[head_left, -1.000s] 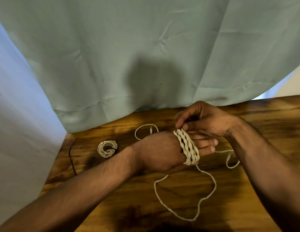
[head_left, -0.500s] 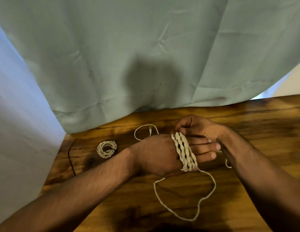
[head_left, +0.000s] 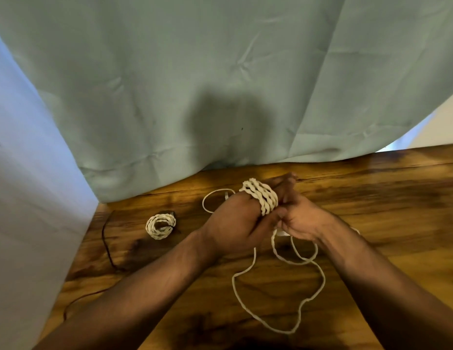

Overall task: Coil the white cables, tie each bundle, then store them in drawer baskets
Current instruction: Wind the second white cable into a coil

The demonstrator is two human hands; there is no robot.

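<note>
A white twisted cable (head_left: 261, 198) is wound in several turns around the straight fingers of my left hand (head_left: 233, 223), which is held over the wooden table (head_left: 372, 198). My right hand (head_left: 301, 221) sits just right of and below the coil, and its fingers pinch the loose cable where it leaves the wraps. The free length (head_left: 291, 294) drops from that hand and loops over the table toward me. A short end (head_left: 212, 198) curves out behind my left hand. A finished white coil (head_left: 160, 226) lies on the table to the left.
A pale green curtain (head_left: 220, 84) hangs along the table's far edge, and a light wall (head_left: 23, 173) closes the left side. A thin dark wire (head_left: 106, 243) runs down the table's left part.
My right hand went from above the coil, round behind my left fingers, to below them, pulling the cable along. My left hand tipped its fingers farther away. The slack loop on the table shifted.
</note>
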